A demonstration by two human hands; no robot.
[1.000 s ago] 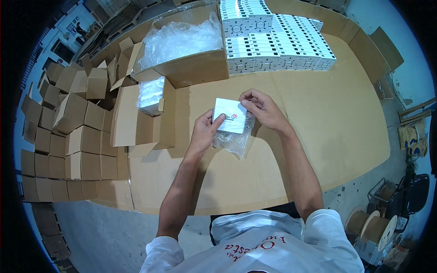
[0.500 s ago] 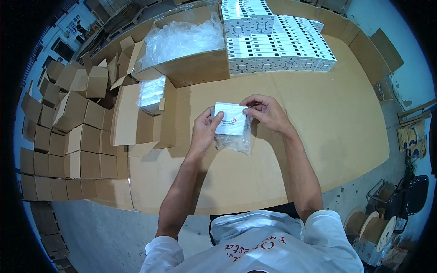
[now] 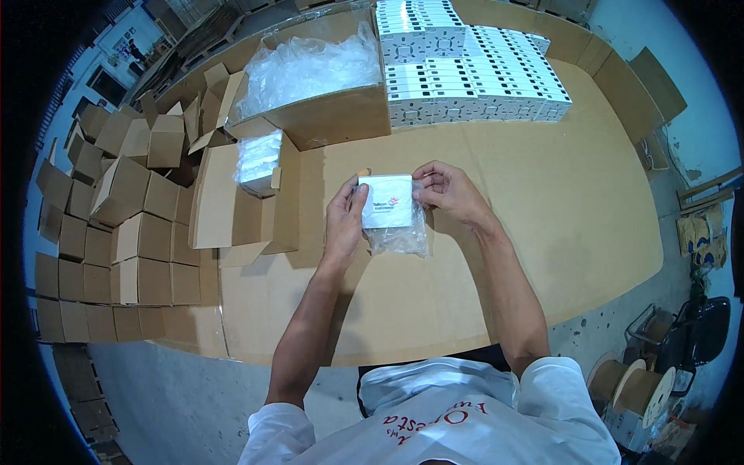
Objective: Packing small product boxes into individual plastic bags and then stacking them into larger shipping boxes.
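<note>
A small white box (image 3: 387, 201) is gripped above the desk (image 3: 542, 232) by the left hand (image 3: 345, 221) and right hand (image 3: 449, 194), half inside a clear plastic bag (image 3: 399, 239). The bag mouth should be kept taut so the box slides squarely.

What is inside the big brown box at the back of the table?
The big brown box is heaped with crumpled clear plastic bags. Anything beneath that heap is hidden.

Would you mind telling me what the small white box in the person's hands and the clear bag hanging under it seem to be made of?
The small white box looks like matte printed cardboard: flat faces, crisp edges. The clear bag looks like thin glossy plastic film: see-through and crinkled. The left hand and right hand hold them above the brown cardboard-covered table.
</note>
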